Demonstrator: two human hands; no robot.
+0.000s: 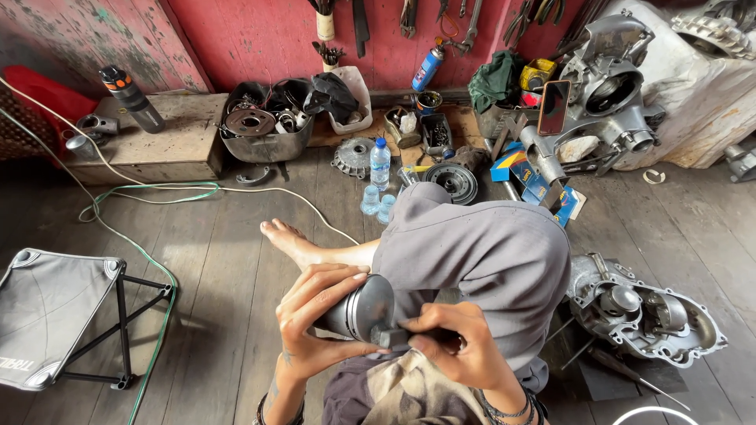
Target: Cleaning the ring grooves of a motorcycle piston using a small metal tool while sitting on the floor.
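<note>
My left hand (315, 319) fingers wrap the piston (358, 308) to steady it; right hand (453, 346) fingers pinch a tool (391, 337) against it.

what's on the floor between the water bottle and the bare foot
Two small clear cups stand between the water bottle and the foot, and a white cable crosses there, in the head view.
</note>
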